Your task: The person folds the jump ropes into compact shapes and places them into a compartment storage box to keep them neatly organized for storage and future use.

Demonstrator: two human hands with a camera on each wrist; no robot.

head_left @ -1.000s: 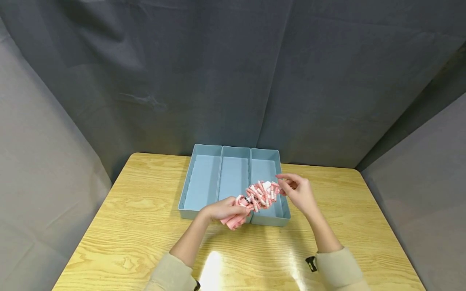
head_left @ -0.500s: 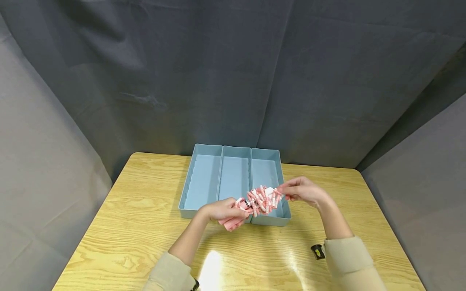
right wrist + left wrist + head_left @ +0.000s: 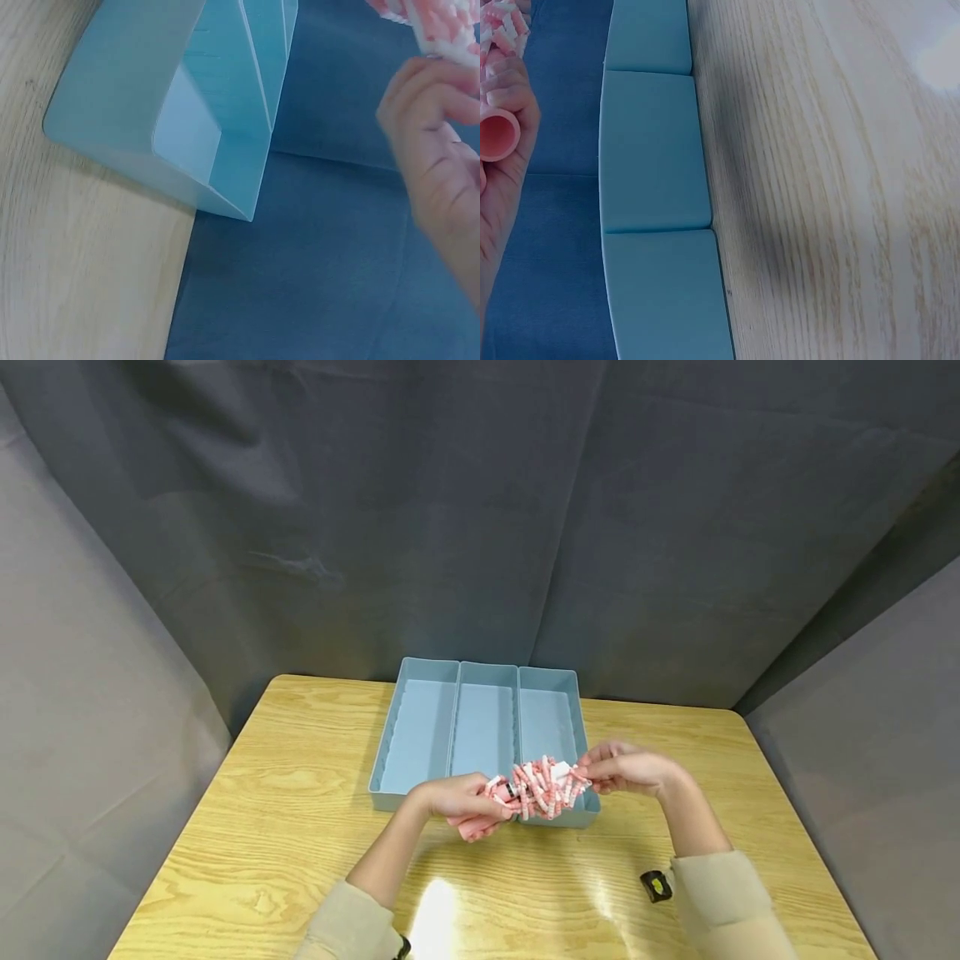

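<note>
A bundled pink-and-white beaded jump rope [image 3: 546,789] hangs in the air over the near end of the blue bins. My left hand [image 3: 459,796] grips its pink handles [image 3: 474,827] from the left, thumb on top. In the left wrist view, the hollow end of one handle [image 3: 496,136] pokes out of the curled fingers. On the other side, my right hand [image 3: 628,768] pinches the far end of the bundle between thumb and fingers. The right wrist view catches only a corner of the beads [image 3: 446,26] above that hand.
Below the rope, three long blue bins [image 3: 484,714] stand side by side on the wooden table [image 3: 285,835], near its back edge. A dark grey curtain [image 3: 375,527] closes off the back, with pale cloth panels [image 3: 90,693] at the sides.
My right hand has come lower and a little to the right, going from loose fingers at the bundle's end to a pinch. The beaded bundle has dipped slightly; the left hand barely moved.
</note>
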